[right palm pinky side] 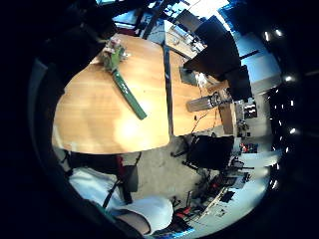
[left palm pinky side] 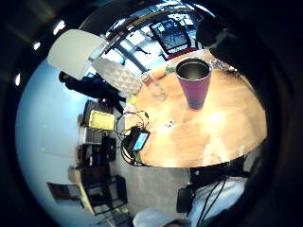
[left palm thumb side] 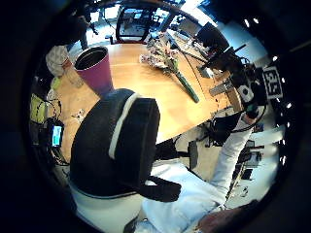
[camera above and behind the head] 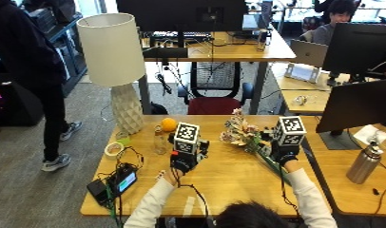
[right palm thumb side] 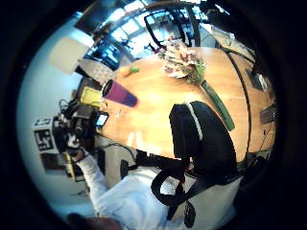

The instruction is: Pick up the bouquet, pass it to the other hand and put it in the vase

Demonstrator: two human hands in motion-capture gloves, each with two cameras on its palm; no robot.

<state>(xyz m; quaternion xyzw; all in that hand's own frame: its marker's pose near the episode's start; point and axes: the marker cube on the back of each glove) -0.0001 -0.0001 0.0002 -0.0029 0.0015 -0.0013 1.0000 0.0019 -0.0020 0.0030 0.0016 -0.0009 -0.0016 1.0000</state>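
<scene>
The bouquet (camera above and behind the head: 242, 132), pale flowers on a long green wrapped stem, lies on the wooden table (camera above and behind the head: 231, 185) right of centre, with the stem pointing toward the person. My right hand (camera above and behind the head: 284, 154) is raised above the stem end and holds nothing. My left hand (camera above and behind the head: 182, 164) is raised over the middle of the table, also holding nothing. The purple vase (left palm pinky side: 194, 82) stands upright on the table; in the outside view my left hand hides it. The left thumb side palm view shows the vase (left palm thumb side: 95, 68) and the bouquet (left palm thumb side: 163, 56) apart on the tabletop.
A white lamp (camera above and behind the head: 114, 52) stands at the table's back left, with an orange (camera above and behind the head: 169, 124) and a clear bottle (camera above and behind the head: 159, 140) beside it. A tape roll (camera above and behind the head: 113, 149) and a phone with cables (camera above and behind the head: 120, 183) lie at the left edge. A monitor (camera above and behind the head: 361, 104) stands on the right table.
</scene>
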